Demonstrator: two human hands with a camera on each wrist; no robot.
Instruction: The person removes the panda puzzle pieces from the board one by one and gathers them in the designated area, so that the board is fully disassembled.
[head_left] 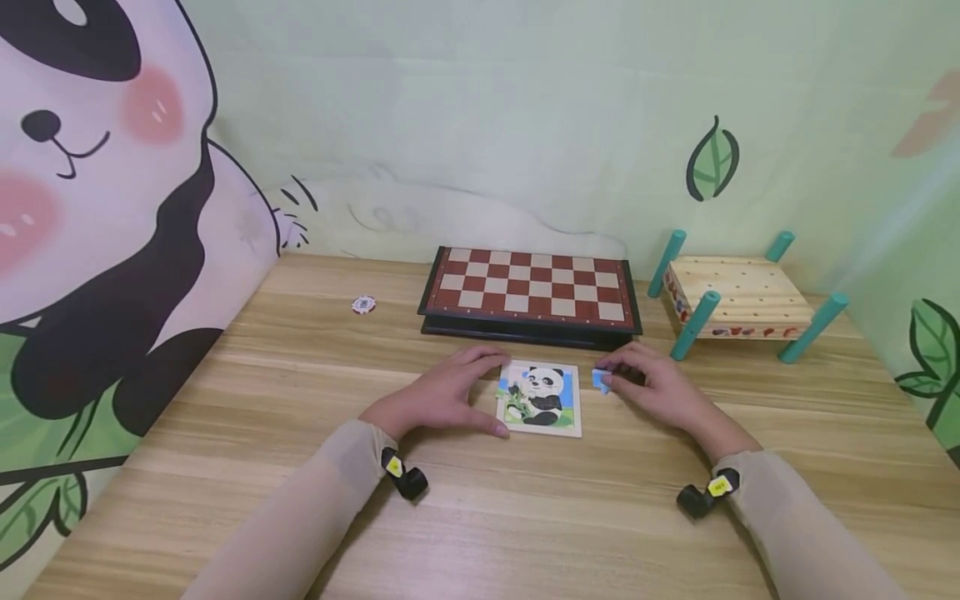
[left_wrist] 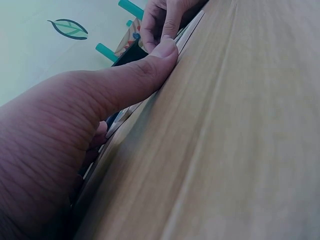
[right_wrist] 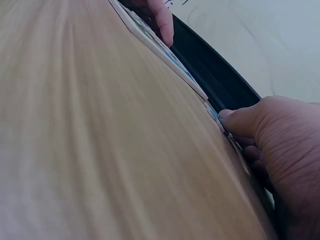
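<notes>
A square panda jigsaw puzzle (head_left: 545,398) in a pale frame lies flat on the table before me. At its left side, my left hand (head_left: 442,393) holds the frame, thumb at the near corner and fingers at the far corner. To the right of the puzzle, my right hand (head_left: 652,385) pinches a small blue puzzle piece (head_left: 601,380) between thumb and fingers. In the right wrist view, the piece (right_wrist: 214,113) is edge-on, close to the tabletop and near the frame's corner. The left wrist view shows the left thumb (left_wrist: 145,72) along the frame's edge.
Behind the puzzle sits a folded red and white chessboard (head_left: 531,287) with black sides. A wooden pegboard stand (head_left: 738,292) with teal legs is at the back right. A poker chip (head_left: 363,305) lies back left. A panda-printed backdrop (head_left: 465,125) rises behind the table (head_left: 480,517).
</notes>
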